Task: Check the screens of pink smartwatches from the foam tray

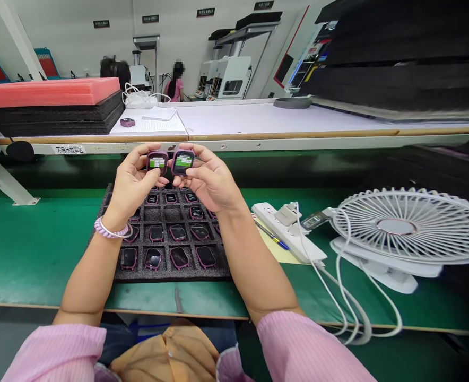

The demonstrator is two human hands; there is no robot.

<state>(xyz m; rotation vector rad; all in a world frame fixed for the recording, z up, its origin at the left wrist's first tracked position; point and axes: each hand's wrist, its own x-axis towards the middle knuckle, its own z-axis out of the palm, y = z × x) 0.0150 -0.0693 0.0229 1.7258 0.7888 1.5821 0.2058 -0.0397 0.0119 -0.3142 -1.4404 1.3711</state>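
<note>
My left hand [133, 178] grips a purple-framed smartwatch body [157, 161], its thumb on the lower part of the lit screen. A second smartwatch body [182, 161] of the same kind is pinched in my right hand [213, 180]. The two watches are held up side by side, each showing a green and white display. Below them lies a black foam tray [139, 275] with square pockets, most holding a purple watch such as this dark-screened watch [179, 257]. My forearms and hands hide parts of the tray's sides and far end.
A white power strip [266, 215], a blue pen [272, 235] and a white fan [413, 228] with loose cables stand to the right. The shelf [234, 119] ahead bears stacked pink foam [51, 93], papers and another purple watch [127, 122]. Two people are in the background.
</note>
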